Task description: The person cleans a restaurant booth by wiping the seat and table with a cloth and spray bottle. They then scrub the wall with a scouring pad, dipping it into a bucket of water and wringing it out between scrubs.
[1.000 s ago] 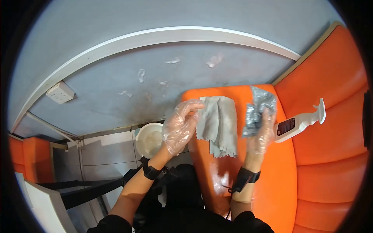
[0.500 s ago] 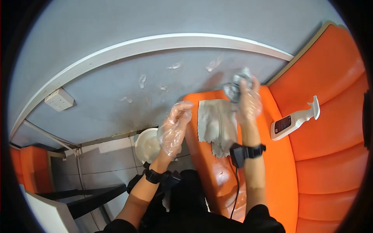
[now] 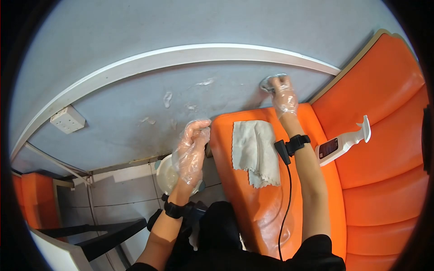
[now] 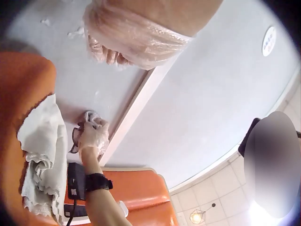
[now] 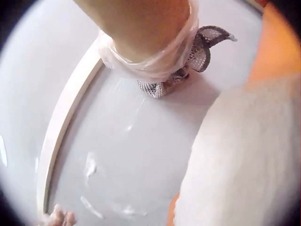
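My right hand (image 3: 285,97), in a clear plastic glove, grips a bunched grey mesh cloth (image 3: 267,84) against the grey wall, just under the white rail. In the right wrist view a dark-edged corner of the mesh cloth (image 5: 204,49) sticks out past the glove. White foam patches (image 3: 205,81) mark the wall to the left of that hand. Gloved too, my left hand (image 3: 190,151) hangs in front of the wall with loosely bent fingers and nothing in them. Between the hands, a pale grey cloth (image 3: 255,147) lies spread on the orange seat (image 3: 312,198).
A white spray bottle (image 3: 341,145) lies on the seat against the orange backrest (image 3: 384,149). On the tiled floor, a white bucket (image 3: 165,178) stands partly behind my left hand. A white socket box (image 3: 68,119) and the white rail (image 3: 181,53) jut from the wall.
My right hand has carried the mesh cloth up from above the seat onto the wall, where the rightmost foam patch is now mostly gone. My left hand has drifted left and slightly down.
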A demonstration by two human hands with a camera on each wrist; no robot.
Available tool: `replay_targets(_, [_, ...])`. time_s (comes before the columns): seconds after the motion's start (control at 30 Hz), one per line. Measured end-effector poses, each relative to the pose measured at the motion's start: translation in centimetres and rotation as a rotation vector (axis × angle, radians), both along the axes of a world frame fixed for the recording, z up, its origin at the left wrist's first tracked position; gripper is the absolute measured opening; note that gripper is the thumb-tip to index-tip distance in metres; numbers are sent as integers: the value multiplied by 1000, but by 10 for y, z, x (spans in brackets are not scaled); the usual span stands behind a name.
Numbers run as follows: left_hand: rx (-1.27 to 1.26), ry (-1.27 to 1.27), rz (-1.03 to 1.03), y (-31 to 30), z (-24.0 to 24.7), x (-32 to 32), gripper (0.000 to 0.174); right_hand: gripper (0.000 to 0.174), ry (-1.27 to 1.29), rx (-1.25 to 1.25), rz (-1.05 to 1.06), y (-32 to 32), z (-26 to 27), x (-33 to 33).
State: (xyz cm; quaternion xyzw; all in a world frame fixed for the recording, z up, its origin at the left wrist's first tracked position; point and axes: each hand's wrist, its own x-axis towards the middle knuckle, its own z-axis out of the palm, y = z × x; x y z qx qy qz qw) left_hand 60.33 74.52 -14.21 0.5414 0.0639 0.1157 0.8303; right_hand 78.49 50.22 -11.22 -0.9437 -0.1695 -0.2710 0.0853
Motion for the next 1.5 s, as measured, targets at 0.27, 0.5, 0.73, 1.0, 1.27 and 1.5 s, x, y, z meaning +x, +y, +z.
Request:
replay_targets(0.27, [63,26,-26,-4,-5,1,18,33,125,-310,269,59,13,-21])
replay_targets(0.5, [32,49,51,6,-3,-1,19,34,65,125,57,24,13,-10])
replay_targets(0.73, [98,67,-11,2,-10,0,20,27,166,64,142,58,15,-20])
replay_targets(1.0, [168,32,77,20,-8,-3,23,26,95,244,-94,44,13,-15])
replay_targets(1.27, [161,54,22,12,-12,2,21,29,128,271,139,60,34,-24])
replay_targets(1.5, [155,21,80,25,-14,-3,22,40,152,657,-462,-17,21,18])
